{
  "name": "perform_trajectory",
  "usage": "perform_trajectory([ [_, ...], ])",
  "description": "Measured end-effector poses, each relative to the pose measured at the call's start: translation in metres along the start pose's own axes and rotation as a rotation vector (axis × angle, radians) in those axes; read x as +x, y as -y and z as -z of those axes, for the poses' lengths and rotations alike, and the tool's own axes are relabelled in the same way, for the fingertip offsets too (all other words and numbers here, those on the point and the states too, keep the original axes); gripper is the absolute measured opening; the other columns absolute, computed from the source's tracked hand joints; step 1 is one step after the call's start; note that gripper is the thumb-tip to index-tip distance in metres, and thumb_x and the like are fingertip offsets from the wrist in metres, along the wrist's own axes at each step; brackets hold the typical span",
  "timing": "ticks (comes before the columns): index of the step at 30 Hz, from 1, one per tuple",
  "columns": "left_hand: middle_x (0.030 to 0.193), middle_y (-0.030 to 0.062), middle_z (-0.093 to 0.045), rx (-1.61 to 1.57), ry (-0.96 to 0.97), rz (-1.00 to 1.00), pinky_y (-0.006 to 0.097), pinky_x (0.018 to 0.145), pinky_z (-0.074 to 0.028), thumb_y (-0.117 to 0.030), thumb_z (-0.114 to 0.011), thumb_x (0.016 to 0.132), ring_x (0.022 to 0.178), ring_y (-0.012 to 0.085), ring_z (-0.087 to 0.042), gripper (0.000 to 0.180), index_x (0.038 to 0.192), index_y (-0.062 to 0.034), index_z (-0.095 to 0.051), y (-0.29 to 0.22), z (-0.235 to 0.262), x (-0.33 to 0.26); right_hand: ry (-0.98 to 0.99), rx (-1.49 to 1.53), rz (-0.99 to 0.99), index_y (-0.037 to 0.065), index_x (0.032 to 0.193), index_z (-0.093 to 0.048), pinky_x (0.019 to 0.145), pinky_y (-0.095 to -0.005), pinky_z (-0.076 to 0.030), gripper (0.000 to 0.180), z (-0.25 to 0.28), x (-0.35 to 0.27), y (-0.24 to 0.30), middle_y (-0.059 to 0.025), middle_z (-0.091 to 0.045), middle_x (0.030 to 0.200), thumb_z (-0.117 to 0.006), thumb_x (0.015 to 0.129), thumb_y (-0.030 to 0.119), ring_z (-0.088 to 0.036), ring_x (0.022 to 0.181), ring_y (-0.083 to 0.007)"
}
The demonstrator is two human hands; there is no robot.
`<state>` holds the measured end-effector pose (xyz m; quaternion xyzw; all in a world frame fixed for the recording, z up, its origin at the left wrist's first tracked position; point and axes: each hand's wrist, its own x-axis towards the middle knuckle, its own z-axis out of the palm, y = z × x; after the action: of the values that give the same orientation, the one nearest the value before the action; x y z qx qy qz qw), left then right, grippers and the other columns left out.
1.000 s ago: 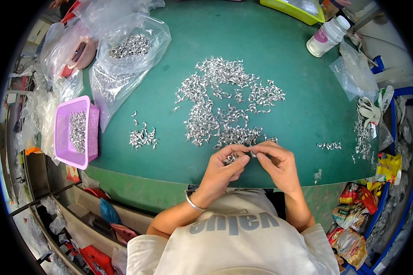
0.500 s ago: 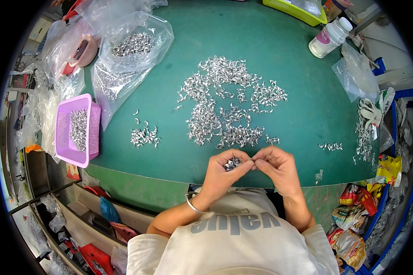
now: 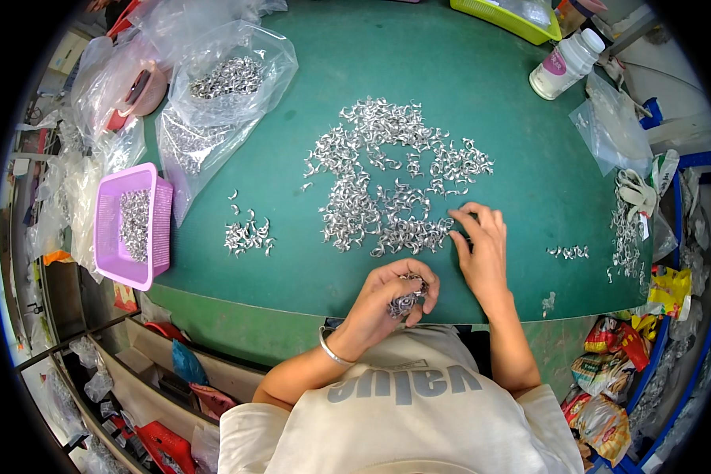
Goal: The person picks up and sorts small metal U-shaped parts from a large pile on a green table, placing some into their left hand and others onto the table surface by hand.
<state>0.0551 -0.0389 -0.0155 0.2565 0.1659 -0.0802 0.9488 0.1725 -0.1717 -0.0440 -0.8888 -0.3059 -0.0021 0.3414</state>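
My left hand (image 3: pixel 374 304) is curled around a handful of small curved metal pieces (image 3: pixel 405 303) just above the table's near edge. At the near right end of a large heap of like silvery pieces (image 3: pixel 351 207), my right hand (image 3: pixel 486 251) reaches with thumb and forefinger apart. Its fingertips are beside the outermost pieces, and nothing shows between them. A smaller group of pieces (image 3: pixel 247 235) lies to the left, and a short row of pieces (image 3: pixel 569 253) lies to the right.
A purple basket (image 3: pixel 161 229) with metal pieces stands at the left edge. Behind it lies a clear plastic bag (image 3: pixel 275 59) holding more. At the back right are a white bottle (image 3: pixel 559 73) and a yellow-green tray (image 3: pixel 513 25). A glove (image 3: pixel 636 192) lies near the right edge.
My hands were together at the near edge, fingertips meeting. The right hand has moved away forward and right to the heap, its fingers parting. My left hand has turned, still holding the pieces.
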Motion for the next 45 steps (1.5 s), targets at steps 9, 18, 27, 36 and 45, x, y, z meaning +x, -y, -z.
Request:
perform_trajectory([
  [9, 0.071, 0.0060, -0.053, 0.100, -0.149, -0.041, 0.020, 0.044, -0.035, -0.006, -0.053, 0.084, 0.058, 0.0107, -0.048, 0.010, 0.090, 0.0003, -0.057, 0.004, 0.001, 0.000, -0.045, 0.316, -0.167, 0.001, 0.087, -0.059, 0.062, -0.0267, -0.041, 0.017, 0.006, -0.008, -0.004, -0.0058, -0.059, 0.075, -0.063, 0.071, -0.004, -0.053, 0.067, -0.0158],
  [18, 0.074, 0.0009, -0.052, 0.288, -0.245, -0.096, 0.017, 0.043, -0.026, -0.003, -0.058, 0.081, 0.054, 0.0027, -0.037, 0.017, 0.097, 0.0013, -0.060, 0.004, -0.002, 0.000, 0.335, 1.247, -0.526, 0.000, 0.100, -0.051, 0.069, -0.0193, -0.045, 0.023, 0.020, -0.019, 0.028, -0.0063, -0.063, 0.087, -0.058, 0.079, -0.005, -0.058, 0.080, -0.0088],
  [27, 0.077, 0.0008, -0.055, 0.552, -0.209, -0.224, 0.016, 0.043, -0.026, -0.002, -0.059, 0.080, 0.052, 0.0014, -0.038, 0.007, 0.084, 0.0021, -0.063, -0.001, -0.004, -0.001, 0.385, 1.328, -0.560, -0.002, 0.097, -0.055, 0.071, -0.0202, -0.044, 0.018, 0.024, -0.025, 0.030, -0.0070, -0.061, 0.088, -0.057, 0.080, -0.005, -0.057, 0.082, -0.0089],
  [36, 0.078, 0.0046, -0.060, 0.728, -0.184, -0.436, 0.021, 0.060, -0.040, 0.001, -0.063, 0.074, 0.067, 0.0087, -0.051, 0.007, 0.081, 0.0014, -0.064, 0.001, -0.003, -0.003, 0.249, 1.186, -0.410, -0.004, 0.094, -0.059, 0.070, -0.0214, -0.045, 0.014, 0.028, -0.028, 0.043, -0.0077, -0.061, 0.086, -0.058, 0.080, -0.004, -0.057, 0.079, -0.0106],
  [45, 0.075, 0.0050, -0.059, 0.717, -0.184, -0.375, 0.022, 0.064, -0.040, 0.001, -0.065, 0.072, 0.070, 0.0098, -0.052, 0.005, 0.076, 0.0020, -0.063, -0.005, -0.010, -0.005, 0.345, 1.431, -0.584, -0.004, 0.091, -0.059, 0.065, -0.0229, -0.045, 0.011, 0.023, -0.028, 0.037, -0.0080, -0.062, 0.083, -0.057, 0.081, 0.000, -0.056, 0.071, -0.0113],
])
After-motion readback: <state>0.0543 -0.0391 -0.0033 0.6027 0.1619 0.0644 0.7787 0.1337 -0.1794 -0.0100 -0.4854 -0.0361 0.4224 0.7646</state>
